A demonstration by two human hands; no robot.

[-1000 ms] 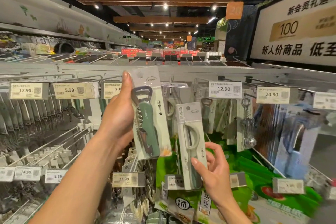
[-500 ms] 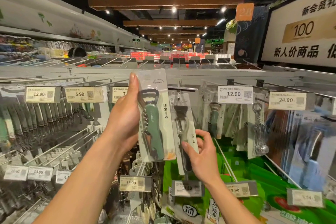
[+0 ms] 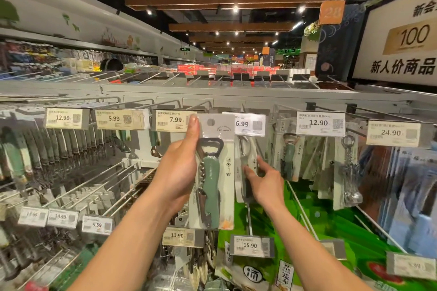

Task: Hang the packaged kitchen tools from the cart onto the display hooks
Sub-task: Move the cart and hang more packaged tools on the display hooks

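Note:
My left hand (image 3: 182,170) grips a carded green bottle opener with a corkscrew (image 3: 212,177), held upright in front of the rack between the 7.99 tag (image 3: 175,120) and the 6.99 tag (image 3: 250,124). Just right of it, my right hand (image 3: 264,182) pinches the lower part of a carded peeler (image 3: 246,163) that hangs under the 6.99 tag; its top and the hook are hidden behind the tag. More green openers on cards (image 3: 289,158) hang under the 12.90 tag (image 3: 319,123).
Long wire hooks (image 3: 94,182) jut toward me at lower left, some bare. Knives (image 3: 35,149) fill the upper left hooks. Measuring spoons (image 3: 352,172) hang at right. Green bags (image 3: 283,231) lie below. Price tags line the rows.
My right hand lifted the peeler up and back to the rack under the 6.99 tag. The left hand kept the opener raised. The view shifted a little left.

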